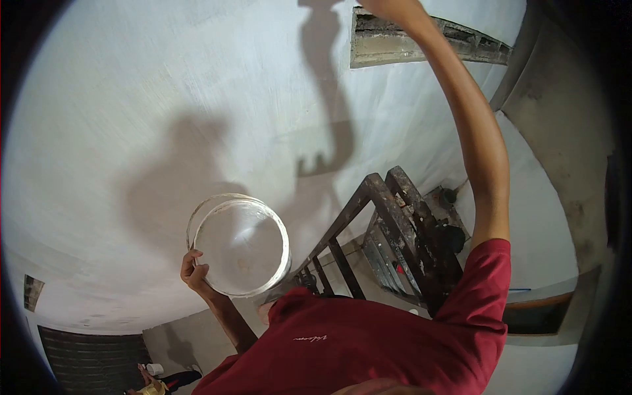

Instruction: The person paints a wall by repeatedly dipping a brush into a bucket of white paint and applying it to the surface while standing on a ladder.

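My left hand (195, 270) grips the rim of a round white bucket (284, 232) on its left side, thumb over the edge and fingers outside. The bucket is seen from above; its rim is smeared with white, and its inside looks pale and cloudy. A thin handle loop curves past its upper left edge. My right hand (392, 8) is raised high beside the wall (263, 85), near an opening with rough edges. The top of the view cuts off its fingers, so whatever it may hold is hidden.
A dark, paint-spotted stepladder (395, 230) stands close in front of me. The wall vent opening (388, 51) is at the upper right. Low at the left are a dark slatted shutter (92, 359), another person (155, 387) and a small white container (155, 369).
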Available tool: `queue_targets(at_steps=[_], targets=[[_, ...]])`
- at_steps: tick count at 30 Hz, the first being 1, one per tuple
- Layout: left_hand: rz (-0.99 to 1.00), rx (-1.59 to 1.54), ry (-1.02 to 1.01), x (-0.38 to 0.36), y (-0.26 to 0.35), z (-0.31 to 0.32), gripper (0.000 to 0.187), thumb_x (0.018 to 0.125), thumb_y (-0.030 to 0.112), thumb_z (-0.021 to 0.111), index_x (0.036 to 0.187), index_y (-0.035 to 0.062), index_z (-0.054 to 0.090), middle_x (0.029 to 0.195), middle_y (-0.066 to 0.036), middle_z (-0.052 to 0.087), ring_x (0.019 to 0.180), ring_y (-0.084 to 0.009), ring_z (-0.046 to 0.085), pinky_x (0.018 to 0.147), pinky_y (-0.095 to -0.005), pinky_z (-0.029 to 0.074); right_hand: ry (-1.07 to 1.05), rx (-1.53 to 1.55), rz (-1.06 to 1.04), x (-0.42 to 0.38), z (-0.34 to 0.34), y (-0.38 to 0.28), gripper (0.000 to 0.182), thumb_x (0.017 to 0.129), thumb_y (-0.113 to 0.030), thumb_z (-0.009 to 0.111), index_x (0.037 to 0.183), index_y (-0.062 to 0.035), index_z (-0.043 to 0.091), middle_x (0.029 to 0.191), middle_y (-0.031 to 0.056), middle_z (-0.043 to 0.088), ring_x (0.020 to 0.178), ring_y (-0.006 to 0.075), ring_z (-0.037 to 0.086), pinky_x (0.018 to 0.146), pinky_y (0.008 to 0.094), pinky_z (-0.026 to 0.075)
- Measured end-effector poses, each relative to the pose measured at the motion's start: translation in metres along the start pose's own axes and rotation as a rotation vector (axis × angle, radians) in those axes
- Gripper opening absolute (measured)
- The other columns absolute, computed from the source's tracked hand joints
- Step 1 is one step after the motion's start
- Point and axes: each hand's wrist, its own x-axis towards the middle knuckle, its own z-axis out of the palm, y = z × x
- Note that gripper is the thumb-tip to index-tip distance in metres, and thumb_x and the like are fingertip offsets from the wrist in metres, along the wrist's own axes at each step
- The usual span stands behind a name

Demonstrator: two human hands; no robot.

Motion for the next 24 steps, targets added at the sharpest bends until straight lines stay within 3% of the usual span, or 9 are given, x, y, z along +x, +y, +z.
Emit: queue_targets(at_steps=[2,9,10,13,17,18,19,21,24], targets=[[-0.003,-0.003,0.015,0.001,-0.003,-0.002,0.032,0.053,0.003,0.041,0.078,-0.0041,0.058,0.076,-0.011,0.056,0.065,-0.0186,0.053,0.066,-0.0263,0.047,0.257,-0.004,-0.043,0.001,0.002,0.000,0.026,0.080,-0.025,0.062,0.087,-0.0022,0.071,0.078,0.0237,0.065,0.071,0.0343,0.067,0.065,0.0400,0.051],[-0.029,-0.026,0.014,-0.001,-0.010,-0.025,0.032,0.052,0.002,0.041,0.078,-0.0043,0.059,0.079,-0.012,0.058,0.067,-0.0188,0.053,0.067,-0.0265,0.047,-0.090,-0.035,-0.034,-0.088,0.087,0.048,0.025,0.082,-0.017,0.055,0.101,-0.0070,0.069,0.076,0.0245,0.061,0.070,0.0408,0.061,0.068,0.0457,0.049],[-0.006,-0.001,0.001,-0.001,-0.016,-0.033,0.033,0.052,0.005,0.042,0.080,-0.0035,0.058,0.082,-0.014,0.059,0.070,-0.0220,0.056,0.068,-0.0300,0.049,-0.155,0.057,0.036,-0.103,0.091,0.051,0.024,0.081,-0.024,0.055,0.079,-0.0043,0.069,0.078,0.0227,0.063,0.073,0.0404,0.060,0.068,0.0473,0.048],[0.038,0.069,-0.031,0.003,-0.025,-0.055,0.036,0.053,0.009,0.043,0.085,-0.0018,0.056,0.088,-0.019,0.060,0.076,-0.0285,0.061,0.070,-0.0370,0.055,-0.238,0.081,-0.034,-0.100,0.091,0.087,0.023,0.080,-0.027,0.058,0.085,-0.0071,0.069,0.078,0.0203,0.065,0.074,0.0379,0.062,0.069,0.0445,0.049],[0.045,0.031,-0.010,-0.011,-0.007,-0.034,0.034,0.051,0.004,0.041,0.081,-0.0029,0.058,0.083,-0.015,0.059,0.070,-0.0230,0.057,0.068,-0.0307,0.050,-0.374,-0.128,0.142,-0.001,0.032,0.096,0.027,0.083,-0.030,0.062,0.093,-0.0067,0.072,0.080,0.0117,0.069,0.067,0.0152,0.062,0.066,0.0303,0.050],[0.053,0.002,0.002,-0.012,-0.003,-0.025,0.034,0.050,0.001,0.040,0.079,-0.0036,0.059,0.081,-0.013,0.059,0.067,-0.0201,0.054,0.067,-0.0276,0.048,-0.157,0.191,0.042,0.026,0.043,0.128,0.029,0.085,-0.032,0.061,0.089,-0.0057,0.071,0.074,0.0133,0.068,0.067,0.0181,0.065,0.065,0.0329,0.051],[0.053,0.000,0.004,-0.011,-0.004,-0.026,0.034,0.051,0.002,0.040,0.079,-0.0035,0.058,0.081,-0.013,0.059,0.067,-0.0202,0.054,0.067,-0.0280,0.048,-0.154,0.039,0.229,0.010,-0.022,0.052,0.024,0.080,-0.024,0.061,0.083,-0.0020,0.071,0.078,0.0243,0.065,0.074,0.0364,0.066,0.067,0.0412,0.051],[0.047,-0.002,0.015,-0.014,-0.006,-0.030,0.033,0.052,0.002,0.040,0.079,-0.0035,0.058,0.081,-0.014,0.059,0.067,-0.0205,0.055,0.067,-0.0287,0.048,0.122,0.005,0.045,0.030,-0.019,0.069,0.024,0.080,-0.022,0.059,0.080,-0.0006,0.071,0.077,0.0250,0.064,0.073,0.0374,0.065,0.067,0.0415,0.051],[-0.026,-0.051,0.056,-0.022,0.005,-0.020,0.033,0.052,0.002,0.040,0.080,-0.0035,0.058,0.082,-0.015,0.059,0.066,-0.0206,0.055,0.066,-0.0283,0.048,0.459,0.140,0.109,0.006,-0.023,0.034,0.024,0.079,-0.020,0.058,0.080,0.0000,0.070,0.078,0.0253,0.065,0.073,0.0373,0.065,0.068,0.0416,0.051]])
